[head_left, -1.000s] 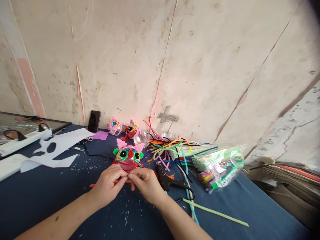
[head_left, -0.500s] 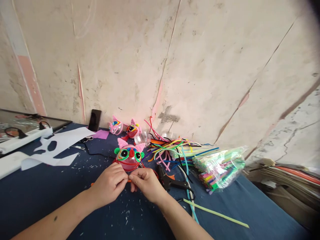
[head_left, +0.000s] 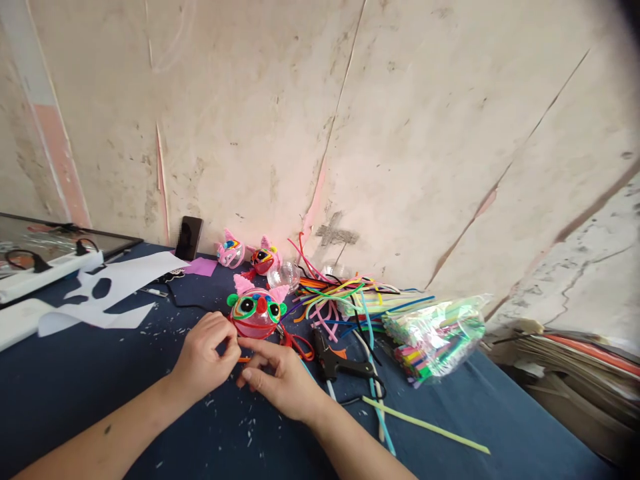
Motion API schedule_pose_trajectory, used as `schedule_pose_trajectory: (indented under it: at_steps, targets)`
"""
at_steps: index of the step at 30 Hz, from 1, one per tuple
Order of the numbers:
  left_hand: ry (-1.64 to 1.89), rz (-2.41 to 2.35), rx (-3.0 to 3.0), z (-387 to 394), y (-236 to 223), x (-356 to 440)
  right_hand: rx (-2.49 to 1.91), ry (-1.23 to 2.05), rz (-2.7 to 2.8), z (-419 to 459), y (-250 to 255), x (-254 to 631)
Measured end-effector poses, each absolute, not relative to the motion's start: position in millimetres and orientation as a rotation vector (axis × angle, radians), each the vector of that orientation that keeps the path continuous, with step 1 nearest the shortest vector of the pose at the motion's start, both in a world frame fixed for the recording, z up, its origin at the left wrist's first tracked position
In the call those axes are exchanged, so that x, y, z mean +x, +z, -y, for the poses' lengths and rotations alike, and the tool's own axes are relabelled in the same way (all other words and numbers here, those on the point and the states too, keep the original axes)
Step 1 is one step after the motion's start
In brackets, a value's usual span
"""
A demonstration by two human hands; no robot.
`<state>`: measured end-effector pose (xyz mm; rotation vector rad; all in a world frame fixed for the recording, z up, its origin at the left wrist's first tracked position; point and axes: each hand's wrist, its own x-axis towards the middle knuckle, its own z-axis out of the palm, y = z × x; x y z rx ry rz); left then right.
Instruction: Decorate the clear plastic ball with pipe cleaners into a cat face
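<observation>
My left hand [head_left: 213,352] is closed in a pinch in front of the animal head, and what its fingertips hold is hidden or too small to name. My right hand [head_left: 283,381] has its index finger stretched to the left fingertips, with the thumb apart. Between and behind the hands shows a short bit of an orange pipe cleaner [head_left: 243,360]. Just beyond stands a clear plastic ball decorated as an animal head [head_left: 257,323], with pink ears, green-ringed eyes and a red nose. A red looped cord [head_left: 303,347] lies at its right.
Right of my hands lie a black glue gun [head_left: 345,363], a pale green pipe cleaner [head_left: 425,425] and a bag of pipe cleaners [head_left: 443,340]. Two more decorated heads stand behind, beside a clear cup [head_left: 283,277]. Left are cut white paper [head_left: 125,287], a phone [head_left: 189,238] and a power strip [head_left: 55,275].
My hands have moved slightly left and drawn apart. The right fingers have opened from a pinch, with the index finger now extended. The red cord shows more fully.
</observation>
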<state>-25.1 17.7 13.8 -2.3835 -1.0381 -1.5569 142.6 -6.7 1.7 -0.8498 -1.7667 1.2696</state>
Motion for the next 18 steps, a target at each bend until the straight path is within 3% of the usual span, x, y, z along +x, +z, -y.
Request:
schedule_pose_trajectory:
  at_steps: [9,14,18]
  targets:
    - [-1.632,1.712,-2.275,-40.1,27.1,-60.0,-0.865,1.021,1.942,8.9,0.1,143.1]
    - [-1.579,1.334,-2.825,-24.4,24.8,-44.7,-0.799,0.810,1.908,9.4,1.7,145.1]
    - [-1.528,1.086,-3.220,-13.9,20.7,-30.7,-0.719,0.883,1.839,10.3,8.4,149.1]
